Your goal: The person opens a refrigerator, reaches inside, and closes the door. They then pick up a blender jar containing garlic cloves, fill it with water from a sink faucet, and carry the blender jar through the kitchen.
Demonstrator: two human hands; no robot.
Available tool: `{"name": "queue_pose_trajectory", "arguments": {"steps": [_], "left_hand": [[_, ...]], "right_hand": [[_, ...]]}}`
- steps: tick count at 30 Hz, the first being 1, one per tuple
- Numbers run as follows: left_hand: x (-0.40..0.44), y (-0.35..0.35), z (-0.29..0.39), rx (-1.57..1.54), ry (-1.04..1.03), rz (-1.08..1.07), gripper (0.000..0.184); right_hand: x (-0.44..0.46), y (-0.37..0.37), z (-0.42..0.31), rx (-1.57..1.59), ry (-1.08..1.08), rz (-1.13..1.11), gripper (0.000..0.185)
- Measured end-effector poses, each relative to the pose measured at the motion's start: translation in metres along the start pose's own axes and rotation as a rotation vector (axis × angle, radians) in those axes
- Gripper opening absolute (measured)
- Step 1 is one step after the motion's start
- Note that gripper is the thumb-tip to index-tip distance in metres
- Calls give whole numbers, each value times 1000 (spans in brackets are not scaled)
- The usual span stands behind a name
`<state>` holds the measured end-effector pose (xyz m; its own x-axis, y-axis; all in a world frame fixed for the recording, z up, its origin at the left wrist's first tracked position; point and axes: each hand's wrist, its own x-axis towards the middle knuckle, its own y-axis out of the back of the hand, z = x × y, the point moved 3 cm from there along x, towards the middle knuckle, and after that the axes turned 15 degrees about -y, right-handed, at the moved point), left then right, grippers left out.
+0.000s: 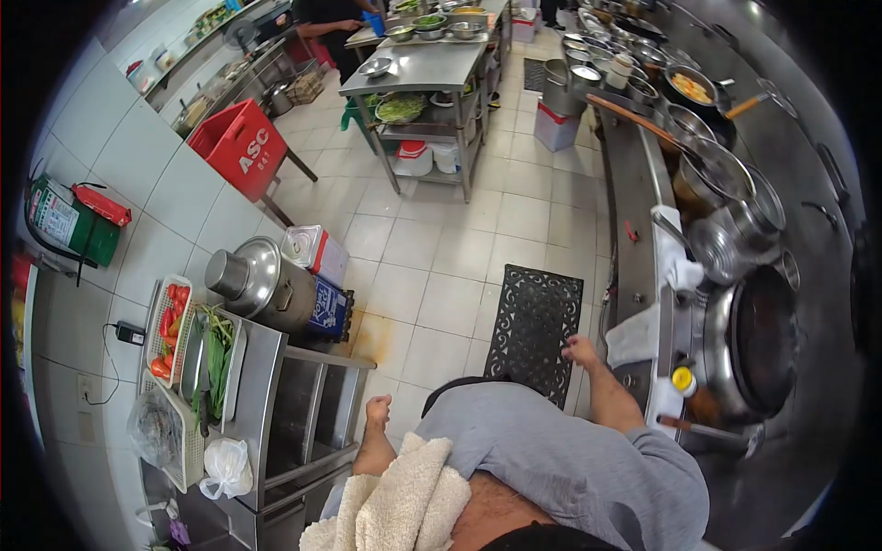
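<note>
My left hand (pixel 378 410) hangs by my side with its fingers curled in, and nothing shows in it. It is nearest to the steel table (pixel 276 404) on the left. My right hand (pixel 579 351) is held out low over the black rubber mat (pixel 533 321), fingers curled, with no object visible in it. To its right runs the stove counter, where a white cloth (pixel 634 337) hangs over the edge. A cream towel (pixel 404 496) lies over my left shoulder.
A large lidded pot (pixel 276 285) and a red crate (pixel 234 147) stand on the left. A basket of red peppers (pixel 170 331) sits beside leafy greens (pixel 218 358). Ahead is a steel worktable (pixel 423 69); another person (pixel 326 32) stands behind it. A big wok (pixel 767 340) sits at right.
</note>
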<state>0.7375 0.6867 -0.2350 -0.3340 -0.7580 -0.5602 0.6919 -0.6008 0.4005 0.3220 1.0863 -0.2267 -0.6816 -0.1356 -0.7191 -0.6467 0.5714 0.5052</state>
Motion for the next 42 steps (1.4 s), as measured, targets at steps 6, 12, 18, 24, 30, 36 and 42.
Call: {"name": "queue_pose_trajectory", "arguments": {"steps": [6, 12, 18, 24, 30, 36, 42], "left_hand": [[39, -5, 34, -35, 86, 81, 27], [155, 6, 70, -65, 129, 45, 26], [319, 37, 167, 110, -244, -74, 16], [460, 67, 344, 48, -480, 141, 29], [551, 74, 393, -167, -305, 168, 28], [581, 116, 461, -271, -104, 301, 25], [655, 163, 515, -318, -128, 432, 25]], "right_hand": [[109, 10, -133, 72, 182, 55, 39], [152, -61, -203, -66, 65, -93, 40], [150, -68, -284, -105, -298, -257, 38], [260, -68, -439, -23, -196, -130, 37], [339, -113, -636, -184, 39, -234, 39], [348, -186, -911, -286, 618, -430, 37], [299, -266, -1141, -251, 816, -644, 30]]}}
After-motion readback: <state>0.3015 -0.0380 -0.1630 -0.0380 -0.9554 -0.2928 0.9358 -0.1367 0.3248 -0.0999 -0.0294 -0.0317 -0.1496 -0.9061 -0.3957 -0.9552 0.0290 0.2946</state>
